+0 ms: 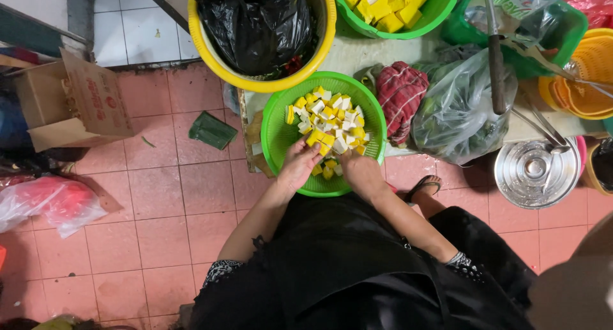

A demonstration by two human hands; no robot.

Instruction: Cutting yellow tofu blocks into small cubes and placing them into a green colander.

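Observation:
A green plastic colander (271,129) stands at the table's near edge, filled with several yellow-skinned, white-fleshed cubes (329,116). My left hand (299,166) reaches into its near side, fingers closed around a yellow block (317,139). Close beside it, my right hand (359,171) rests over the near rim, fingers curled among the cut pieces; whether it holds anything is hidden. Small yellow bits (327,171) lie between the two hands.
Behind stand a yellow basin with a black bag (255,23) and a second green colander of yellow blocks (389,4). To the right lie a red cloth (401,93), a bag of greens (460,113) and a steel pot lid (535,171). A cardboard box (76,103) sits left on the pink tiled floor.

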